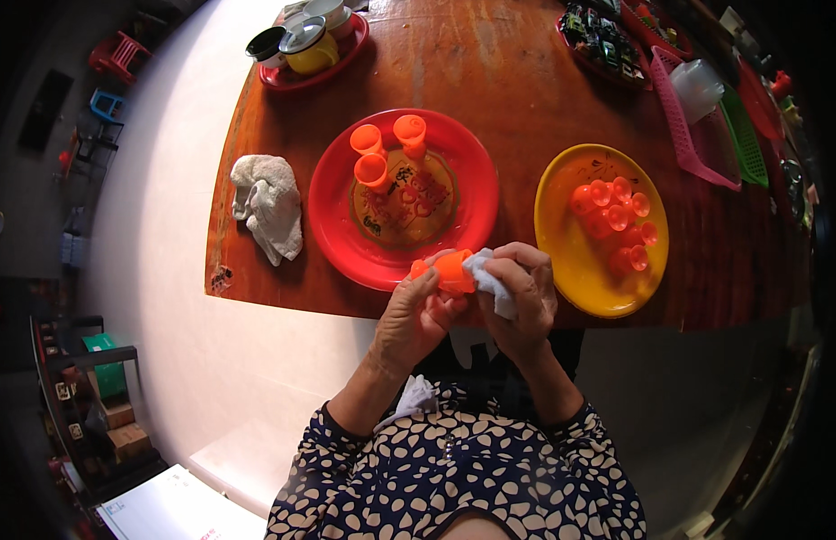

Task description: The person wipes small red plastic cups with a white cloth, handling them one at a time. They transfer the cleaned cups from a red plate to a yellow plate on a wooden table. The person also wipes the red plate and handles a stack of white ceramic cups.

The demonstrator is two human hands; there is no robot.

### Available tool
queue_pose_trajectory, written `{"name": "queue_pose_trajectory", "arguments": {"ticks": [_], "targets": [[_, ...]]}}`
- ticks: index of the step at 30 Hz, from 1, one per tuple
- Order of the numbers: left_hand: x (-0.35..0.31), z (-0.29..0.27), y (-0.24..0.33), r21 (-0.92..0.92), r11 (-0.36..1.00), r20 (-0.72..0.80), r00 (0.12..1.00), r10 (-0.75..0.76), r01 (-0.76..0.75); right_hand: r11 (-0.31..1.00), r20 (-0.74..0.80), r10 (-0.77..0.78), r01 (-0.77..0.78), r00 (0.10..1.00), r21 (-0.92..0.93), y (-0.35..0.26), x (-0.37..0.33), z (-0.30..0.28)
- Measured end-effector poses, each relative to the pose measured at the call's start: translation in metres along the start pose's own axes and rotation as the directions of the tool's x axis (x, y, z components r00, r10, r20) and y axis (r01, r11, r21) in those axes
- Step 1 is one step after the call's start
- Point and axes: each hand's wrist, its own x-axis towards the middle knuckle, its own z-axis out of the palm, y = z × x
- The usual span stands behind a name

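Note:
Over the table's front edge, my left hand (413,315) grips a small orange cup (452,271) lying sideways, its mouth turned to the right. My right hand (524,292) is closed on a white cloth (492,283), pressed against the cup's mouth. Just beyond is a red plate (335,247) with three orange cups standing at its far left; one of them is this cup (372,171). To the right, a yellow plate (562,279) bears several small reddish-orange cups (618,216), grouped together.
A crumpled whitish towel (269,209) lies left of the red plate. At the far left, a red tray (301,83) holds a yellow mug (314,56) and other cups. A pink basket (688,135), a green basket (745,135) and a tray of dark items (607,45) occupy the far right.

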Motion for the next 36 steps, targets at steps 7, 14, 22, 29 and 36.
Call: {"name": "queue_pose_trajectory", "arguments": {"ticks": [7, 14, 22, 29, 36], "targets": [[-0.001, -0.004, -0.002, 0.152, 0.988, 0.048, 0.998, 0.036, -0.043, 0.966, 0.45, 0.138, -0.22, 0.882, 0.135, 0.001, 0.014, -0.027], [-0.001, -0.004, -0.003, 0.17, 0.984, 0.046, 0.998, 0.043, -0.05, 0.762, 0.553, 0.317, -0.554, 0.771, 0.335, -0.003, 0.009, -0.037], [-0.001, 0.001, -0.003, 0.194, 0.977, 0.089, 0.993, 0.074, -0.09, 0.979, 0.207, 0.149, -0.173, 0.967, 0.103, -0.003, 0.014, -0.025], [-0.002, 0.004, -0.004, 0.24, 0.964, 0.066, 0.992, 0.104, -0.117, 0.988, 0.335, 0.104, -0.134, 0.937, 0.07, 0.001, 0.01, -0.027], [-0.002, 0.004, -0.002, 0.26, 0.957, 0.115, 0.988, 0.1, -0.127, 0.865, 0.456, 0.212, -0.383, 0.865, 0.324, -0.001, 0.013, -0.041]]}}
